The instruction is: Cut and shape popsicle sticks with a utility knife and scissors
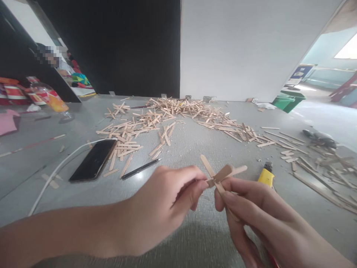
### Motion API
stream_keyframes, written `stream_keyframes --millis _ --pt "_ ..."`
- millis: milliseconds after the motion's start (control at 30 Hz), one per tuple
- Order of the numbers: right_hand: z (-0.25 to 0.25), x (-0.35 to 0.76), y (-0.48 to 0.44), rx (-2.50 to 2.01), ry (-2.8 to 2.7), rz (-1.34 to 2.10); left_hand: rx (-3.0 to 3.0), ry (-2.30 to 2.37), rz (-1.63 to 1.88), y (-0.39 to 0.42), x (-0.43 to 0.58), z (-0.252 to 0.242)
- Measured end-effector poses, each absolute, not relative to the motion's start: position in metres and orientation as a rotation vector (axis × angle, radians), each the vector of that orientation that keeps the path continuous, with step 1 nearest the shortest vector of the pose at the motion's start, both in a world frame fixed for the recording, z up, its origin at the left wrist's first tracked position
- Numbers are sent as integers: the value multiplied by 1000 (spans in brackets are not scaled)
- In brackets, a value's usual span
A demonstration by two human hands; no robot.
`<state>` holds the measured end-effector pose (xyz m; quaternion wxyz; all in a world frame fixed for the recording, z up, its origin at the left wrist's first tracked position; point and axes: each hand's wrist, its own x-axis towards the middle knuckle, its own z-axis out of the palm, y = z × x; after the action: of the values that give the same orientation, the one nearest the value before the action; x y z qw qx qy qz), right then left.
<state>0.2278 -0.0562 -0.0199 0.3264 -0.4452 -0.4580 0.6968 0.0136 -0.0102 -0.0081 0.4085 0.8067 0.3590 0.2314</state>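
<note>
Both of my hands meet low in the middle of the view, over the grey table. Between them is a small bundle of crossed wooden craft sticks (206, 163), its rounded ends fanning out in several directions. My left hand (173, 201) pinches one stick end between thumb and forefinger. My right hand (251, 204) grips the sticks from the other side with thumb and fingers. How the sticks join at the crossing is partly hidden by fingertips. Just behind my right hand lies a yellow-handled cutter (266, 176), partly covered. A black pen (141, 169) rests beyond my left wrist.
Loose craft sticks (189, 108) are heaped along the back panels. A phone (93, 160) with a white cable (55, 171) lies left. Farther left stands a bottle (52, 98). Wood strips and a dark tool (320, 138) lie right. Green bins (290, 100) and a person (48, 56) are beyond.
</note>
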Motion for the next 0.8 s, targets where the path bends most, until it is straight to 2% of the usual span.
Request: stream_keyframes --millis 67,200,367,533,800 --pt "-31 226 -47 -1221 -1337 1690 2102 878 458 -3 17 -21" --pt "-58 223 -27 -1354 -1525 1514 2132 929 481 11 24 -57" --pt "-86 219 -16 -1357 -1546 1515 2175 869 579 20 26 -94" --pt "-90 221 -15 -1352 -1646 1382 2178 836 622 23 26 -103" --pt "-95 223 -12 -1303 -1538 1400 2231 772 649 32 28 -103"
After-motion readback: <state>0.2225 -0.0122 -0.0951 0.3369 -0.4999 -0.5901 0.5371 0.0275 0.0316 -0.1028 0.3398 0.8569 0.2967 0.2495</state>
